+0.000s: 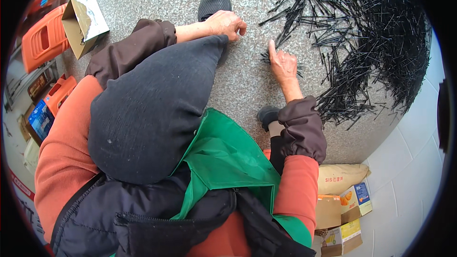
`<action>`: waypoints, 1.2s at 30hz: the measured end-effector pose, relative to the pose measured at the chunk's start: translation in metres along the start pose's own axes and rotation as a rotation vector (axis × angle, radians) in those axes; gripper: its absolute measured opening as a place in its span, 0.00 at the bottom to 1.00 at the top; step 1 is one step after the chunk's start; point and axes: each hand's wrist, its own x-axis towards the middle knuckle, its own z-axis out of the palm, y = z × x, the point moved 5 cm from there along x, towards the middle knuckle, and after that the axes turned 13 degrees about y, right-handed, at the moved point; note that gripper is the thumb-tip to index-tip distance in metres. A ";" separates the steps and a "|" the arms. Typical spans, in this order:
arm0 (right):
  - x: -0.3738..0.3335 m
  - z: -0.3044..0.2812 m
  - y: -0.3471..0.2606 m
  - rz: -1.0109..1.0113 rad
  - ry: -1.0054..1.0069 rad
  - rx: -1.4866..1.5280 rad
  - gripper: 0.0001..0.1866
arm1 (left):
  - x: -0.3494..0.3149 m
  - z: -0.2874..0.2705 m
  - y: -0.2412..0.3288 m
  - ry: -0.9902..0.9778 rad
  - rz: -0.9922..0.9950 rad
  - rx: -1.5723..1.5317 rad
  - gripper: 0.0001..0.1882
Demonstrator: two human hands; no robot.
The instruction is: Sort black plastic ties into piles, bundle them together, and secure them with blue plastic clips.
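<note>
My left hand point(225, 24) hangs over the speckled grey floor, beyond my bent, dark-clad knee point(152, 109). Its fingers curl inward, and whatever may be inside them is hidden. My right hand point(284, 66) is low, to the right of the left one. One of its digits stretches forward while the other fingers fold under. A few thin black sticks point(299, 70) poke out on both sides of it, partly covered by the hand. Ahead and to the right spreads a large tangled heap of the same sticks point(381, 33), its loose strands reaching toward my right hand.
An open cardboard box point(88, 23) stands by an orange plastic stool point(45, 38) at the left. Small cartons point(342, 240) and a tan sack point(342, 176) sit at the lower right beside a white tiled wall point(404, 176). My dark shoes point(215, 4) rest on the floor. A green cloth point(223, 157) covers my lap.
</note>
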 end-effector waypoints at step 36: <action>-0.110 0.025 0.037 1.433 0.199 0.525 0.15 | 0.000 0.001 0.001 -0.018 0.003 0.069 0.12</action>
